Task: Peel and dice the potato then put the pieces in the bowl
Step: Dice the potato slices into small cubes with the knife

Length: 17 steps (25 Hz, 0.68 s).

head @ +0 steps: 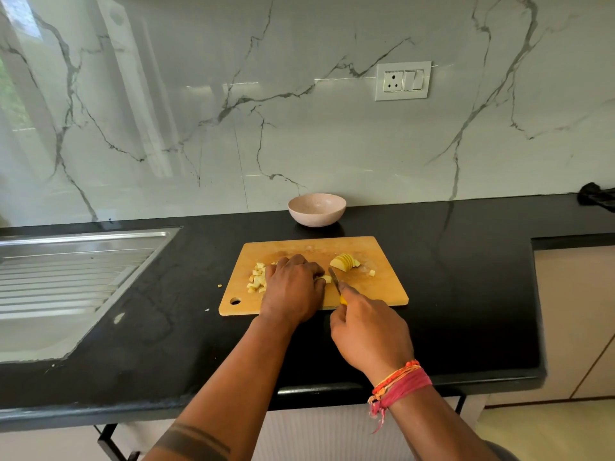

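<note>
The dicing step is in hand, with peeling apparently finished, since every piece in sight shows pale flesh. On the wooden cutting board [366, 291] the left hand [293, 287] lies knuckles-up with its fingers curled down over a small strip of potato [325, 278], pinning it at the board's centre. Just beside it at 3 o'clock, the right hand [369, 334] is wrapped round the yellow handle of a small knife [336, 283], whose blade angles down toward the strip; whether the edge is already in the flesh I cannot tell from here. A heap of finished dice [257, 277] sits at 9 o'clock of the left hand, and a sliced potato half [344, 261], its slices fanned but uncut crosswise, waits at 1 o'clock. The pink bowl [316, 208] stands on the black countertop [466, 294] at 12 o'clock of the board, apart from it, and looks empty. The next move likely calls for short downward cuts across the pinned strip, fingertips tucked back from the blade.
</note>
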Motion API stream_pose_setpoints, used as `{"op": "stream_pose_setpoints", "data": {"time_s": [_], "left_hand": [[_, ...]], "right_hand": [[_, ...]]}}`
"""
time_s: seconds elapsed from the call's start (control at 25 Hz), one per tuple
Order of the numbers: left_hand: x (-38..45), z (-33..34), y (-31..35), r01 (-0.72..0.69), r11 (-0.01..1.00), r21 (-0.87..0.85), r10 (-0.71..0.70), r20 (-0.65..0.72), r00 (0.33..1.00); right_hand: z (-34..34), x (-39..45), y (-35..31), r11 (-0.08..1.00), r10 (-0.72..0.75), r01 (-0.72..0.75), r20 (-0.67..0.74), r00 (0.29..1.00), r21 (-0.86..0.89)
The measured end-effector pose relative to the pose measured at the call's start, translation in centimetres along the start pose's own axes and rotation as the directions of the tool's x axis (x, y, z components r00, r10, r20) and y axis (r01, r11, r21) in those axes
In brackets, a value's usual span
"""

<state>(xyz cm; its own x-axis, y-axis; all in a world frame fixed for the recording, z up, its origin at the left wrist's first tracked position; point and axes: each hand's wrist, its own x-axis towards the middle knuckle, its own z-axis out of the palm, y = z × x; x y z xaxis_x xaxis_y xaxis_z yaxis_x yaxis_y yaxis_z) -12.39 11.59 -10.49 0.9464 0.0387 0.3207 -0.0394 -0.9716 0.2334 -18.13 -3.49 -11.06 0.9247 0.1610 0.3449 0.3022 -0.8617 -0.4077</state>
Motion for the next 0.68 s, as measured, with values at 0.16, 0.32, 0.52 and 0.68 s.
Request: {"op": "stream_pose_setpoints", "data": {"time_s": [0.16,0.32,0.52,0.68], "left_hand": [[-0.01,-0.03,0.09,0.010,1.000,-0.008,-0.010,-0.007,1.000],[0.04,0.07,0.10,0.014,0.999,-0.031,-0.015,-0.018,1.000],[0.03,0.31,0.20,0.023,0.999,-0.037,-0.025,-0.048,0.999],[0.03,0.26,0.15,0.040,0.999,-0.026,-0.041,-0.047,0.998]], "right_hand": [[0.01,-0.31,-0.19,0.999,-0.037,0.037,-0.011,0.999,-0.017],[0.14,-0.30,-0.31,0.994,-0.076,0.075,-0.007,0.997,-0.079],[0.29,0.48,-0.52,0.985,-0.106,0.113,0.060,0.993,-0.132],[0.24,-0.45,-0.09,0.989,-0.115,0.118,0.039,0.993,-0.091]]}}
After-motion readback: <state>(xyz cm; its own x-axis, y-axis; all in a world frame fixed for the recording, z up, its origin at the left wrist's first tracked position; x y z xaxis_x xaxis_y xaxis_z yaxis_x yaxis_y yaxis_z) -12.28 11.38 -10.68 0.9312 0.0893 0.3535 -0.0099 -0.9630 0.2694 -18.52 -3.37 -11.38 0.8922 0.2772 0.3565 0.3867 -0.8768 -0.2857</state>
